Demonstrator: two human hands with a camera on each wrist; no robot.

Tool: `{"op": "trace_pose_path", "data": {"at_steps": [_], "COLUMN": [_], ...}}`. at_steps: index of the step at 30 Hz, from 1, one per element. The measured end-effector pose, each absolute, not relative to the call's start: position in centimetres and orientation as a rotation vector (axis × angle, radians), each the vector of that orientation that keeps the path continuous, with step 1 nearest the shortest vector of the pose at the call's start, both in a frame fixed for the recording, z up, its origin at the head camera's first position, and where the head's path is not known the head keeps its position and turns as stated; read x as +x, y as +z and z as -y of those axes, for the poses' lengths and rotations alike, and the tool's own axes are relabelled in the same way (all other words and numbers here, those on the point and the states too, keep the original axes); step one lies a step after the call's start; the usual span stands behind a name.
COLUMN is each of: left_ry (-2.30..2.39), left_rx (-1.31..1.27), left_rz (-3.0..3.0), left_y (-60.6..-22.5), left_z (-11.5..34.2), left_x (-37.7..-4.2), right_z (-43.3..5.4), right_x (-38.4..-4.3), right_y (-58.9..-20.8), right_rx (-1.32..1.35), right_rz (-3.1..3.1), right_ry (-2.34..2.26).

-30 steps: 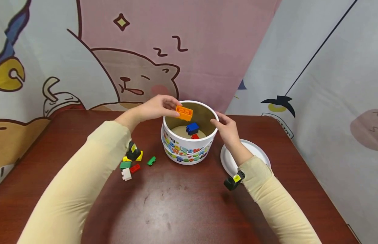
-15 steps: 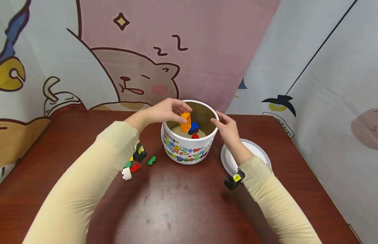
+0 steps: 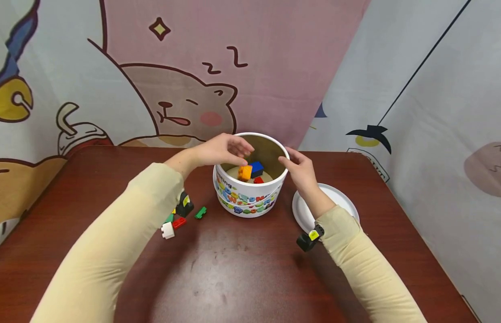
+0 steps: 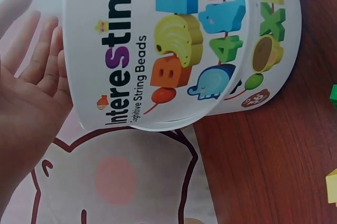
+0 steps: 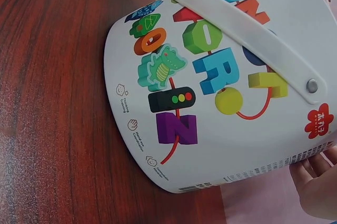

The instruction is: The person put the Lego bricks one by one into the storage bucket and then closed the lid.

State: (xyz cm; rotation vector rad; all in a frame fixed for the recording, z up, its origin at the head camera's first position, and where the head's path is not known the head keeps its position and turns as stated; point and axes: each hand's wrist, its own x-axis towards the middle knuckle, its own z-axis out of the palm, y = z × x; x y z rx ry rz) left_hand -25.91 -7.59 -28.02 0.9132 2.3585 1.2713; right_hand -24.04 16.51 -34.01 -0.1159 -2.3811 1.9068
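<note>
A white bucket point(image 3: 250, 197) printed with colourful letters and shapes stands upright on the table. My left hand point(image 3: 223, 150) hovers over its left rim, fingers spread and holding nothing. Just below the thumb, an orange toy brick point(image 3: 245, 173) sits in the bucket, beside a blue brick point(image 3: 256, 168) and a red brick point(image 3: 258, 180). With the thumb inside the rim and the fingers outside, my right hand point(image 3: 302, 174) grips the bucket's right side. The right wrist view shows the bucket's white handle point(image 5: 247, 34) hanging down its wall.
Left of the bucket lie a green brick point(image 3: 200, 212), a red brick point(image 3: 179, 222) and a white brick point(image 3: 167, 230), with more bricks partly hidden by the left wrist. A white round lid or plate point(image 3: 339, 197) lies under the right forearm. A printed curtain hangs behind the table.
My left hand has lowered the orange brick into the bucket, turning it upright on the way, and let go of it. The right hand has stayed on the rim.
</note>
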Motion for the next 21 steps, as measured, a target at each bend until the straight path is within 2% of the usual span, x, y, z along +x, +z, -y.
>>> {"op": "trace_pose_path", "data": {"at_steps": [9,21], "left_ry": [1.387,1.373], "left_rx": [0.847,0.616], "left_rz": [-2.415,-2.473], "left_y": [-27.9,-31.0], "left_z": [10.0,18.2], "left_x": [-25.5,-23.8], "right_z": [-16.3,-16.5], "right_x": [-23.9,-23.7], "right_y": [-33.9,-34.1], "right_rx": [-0.11,-0.102], "right_rz": [2.378,2.367], "right_ry": [1.902,1.887]}}
